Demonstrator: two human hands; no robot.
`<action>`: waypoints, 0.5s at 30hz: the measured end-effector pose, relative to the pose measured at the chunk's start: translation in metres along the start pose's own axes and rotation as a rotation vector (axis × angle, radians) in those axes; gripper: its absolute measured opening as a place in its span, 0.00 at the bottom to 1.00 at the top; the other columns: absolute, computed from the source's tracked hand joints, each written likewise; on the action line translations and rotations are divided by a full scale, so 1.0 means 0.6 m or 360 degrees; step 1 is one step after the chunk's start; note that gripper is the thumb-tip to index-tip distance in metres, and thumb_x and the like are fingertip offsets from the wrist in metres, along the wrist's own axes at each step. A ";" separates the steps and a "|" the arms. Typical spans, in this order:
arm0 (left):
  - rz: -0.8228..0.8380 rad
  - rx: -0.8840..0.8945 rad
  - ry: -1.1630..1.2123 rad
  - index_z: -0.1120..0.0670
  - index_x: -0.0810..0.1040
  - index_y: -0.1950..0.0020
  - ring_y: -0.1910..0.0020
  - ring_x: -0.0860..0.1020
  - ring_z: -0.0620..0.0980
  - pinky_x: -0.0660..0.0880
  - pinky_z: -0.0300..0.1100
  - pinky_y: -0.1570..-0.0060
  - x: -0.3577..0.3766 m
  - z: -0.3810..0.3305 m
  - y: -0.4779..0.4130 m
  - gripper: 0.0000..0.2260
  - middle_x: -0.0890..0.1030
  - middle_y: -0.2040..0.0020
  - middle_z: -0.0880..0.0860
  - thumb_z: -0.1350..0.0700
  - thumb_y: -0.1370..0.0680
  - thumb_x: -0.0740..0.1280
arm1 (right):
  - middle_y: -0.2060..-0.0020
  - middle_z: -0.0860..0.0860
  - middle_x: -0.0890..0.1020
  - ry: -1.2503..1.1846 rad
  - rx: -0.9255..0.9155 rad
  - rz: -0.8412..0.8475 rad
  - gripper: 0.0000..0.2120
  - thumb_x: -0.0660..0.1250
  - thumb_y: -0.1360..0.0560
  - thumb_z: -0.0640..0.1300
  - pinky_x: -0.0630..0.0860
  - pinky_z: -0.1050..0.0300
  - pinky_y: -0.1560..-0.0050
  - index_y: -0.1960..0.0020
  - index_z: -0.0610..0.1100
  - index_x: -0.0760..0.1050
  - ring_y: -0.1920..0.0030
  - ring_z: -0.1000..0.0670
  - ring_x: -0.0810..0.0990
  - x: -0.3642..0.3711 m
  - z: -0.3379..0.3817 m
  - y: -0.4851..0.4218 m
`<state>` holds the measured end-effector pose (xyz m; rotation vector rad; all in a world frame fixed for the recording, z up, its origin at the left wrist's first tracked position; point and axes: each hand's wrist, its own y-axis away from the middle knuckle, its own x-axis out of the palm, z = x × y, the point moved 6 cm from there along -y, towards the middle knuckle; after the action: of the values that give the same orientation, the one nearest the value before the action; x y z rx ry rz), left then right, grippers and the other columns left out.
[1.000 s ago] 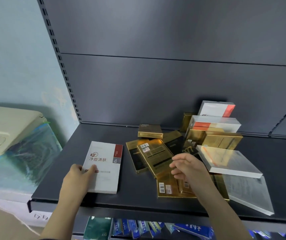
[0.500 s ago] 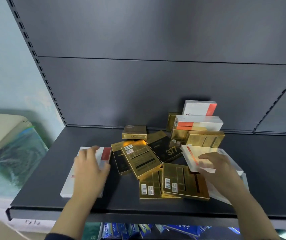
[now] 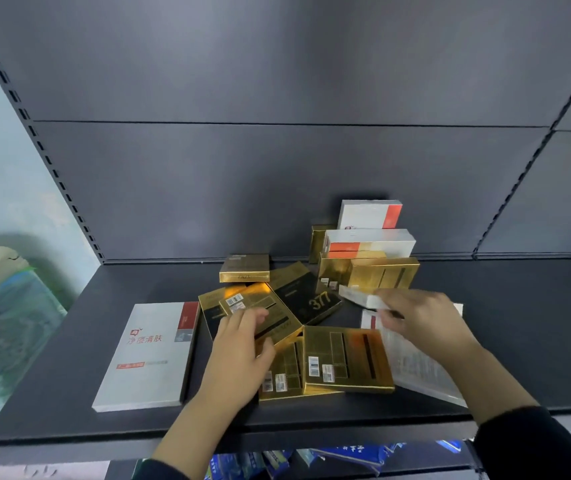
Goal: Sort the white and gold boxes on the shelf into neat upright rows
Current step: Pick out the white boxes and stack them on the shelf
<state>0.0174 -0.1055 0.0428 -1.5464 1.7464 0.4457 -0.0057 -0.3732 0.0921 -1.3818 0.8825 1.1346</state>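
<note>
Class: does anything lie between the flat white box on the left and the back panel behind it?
Nothing visible: the shelf is bare from the white box to the back panel; gold boxes lie to its right.

Just beyond the left hand [image 3: 239, 351] and the right hand [image 3: 422, 320], between them, a black box [image 3: 308, 296] shows the gold number "377". The white box [image 3: 149, 355] left of the left hand carries red characters "净痘清肤". The barcode stickers [image 3: 313, 366] on the gold boxes [image 3: 346, 358] are too small to read.
</note>
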 end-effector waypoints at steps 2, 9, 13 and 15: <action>0.0035 0.0009 0.0059 0.46 0.69 0.31 0.37 0.63 0.36 0.64 0.35 0.35 0.003 -0.013 -0.005 0.20 0.71 0.36 0.41 0.56 0.22 0.66 | 0.73 0.57 0.70 -0.0025 0.0030 -0.0213 0.07 0.74 0.29 0.43 0.60 0.71 0.71 0.60 0.48 0.76 0.75 0.58 0.67 -0.035 -0.008 -0.013; 0.0278 -0.0065 0.0512 0.40 0.55 0.23 0.28 0.61 0.39 0.62 0.43 0.29 0.014 -0.060 -0.029 0.33 0.65 0.27 0.38 0.52 0.23 0.69 | 0.57 0.59 0.83 -0.1342 0.0522 -0.0745 0.08 0.67 0.24 0.45 0.80 0.69 0.58 0.45 0.53 0.78 0.56 0.60 0.82 -0.140 -0.011 -0.037; 0.0420 -0.0157 0.1105 0.38 0.43 0.22 0.36 0.70 0.32 0.66 0.49 0.30 0.008 -0.103 -0.046 0.46 0.61 0.25 0.39 0.44 0.30 0.71 | 0.61 0.53 0.86 -0.1893 0.0662 -0.0709 0.07 0.64 0.22 0.43 0.80 0.64 0.66 0.50 0.49 0.81 0.63 0.57 0.85 -0.120 0.006 -0.051; 0.0446 -0.0179 0.1277 0.37 0.41 0.23 0.48 0.77 0.26 0.74 0.41 0.40 0.004 -0.112 -0.051 0.46 0.65 0.30 0.35 0.47 0.30 0.71 | 0.60 0.50 0.86 -0.2067 0.0779 -0.0591 0.09 0.64 0.22 0.45 0.77 0.63 0.70 0.46 0.44 0.81 0.67 0.56 0.83 -0.095 0.018 -0.055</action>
<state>0.0268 -0.1599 0.0918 -1.6920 2.6034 0.0350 0.0088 -0.3632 0.1562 -0.2012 -0.0739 1.1207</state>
